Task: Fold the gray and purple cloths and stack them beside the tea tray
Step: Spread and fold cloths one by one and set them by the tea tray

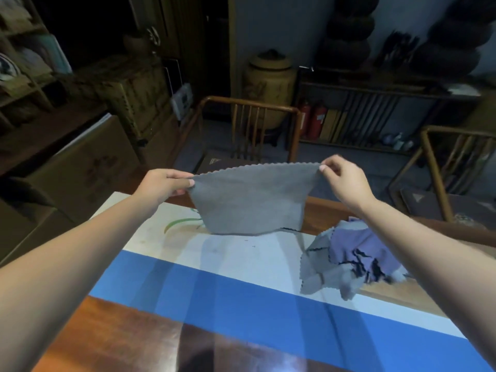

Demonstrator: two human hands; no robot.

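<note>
Gray cloth: hanging spread above the desk, left hand and right hand each pinching a top corner. Step: starting the first fold. Next: bringing corners together evenly. Unfolded pile waiting at right; tea tray not showing.
</note>
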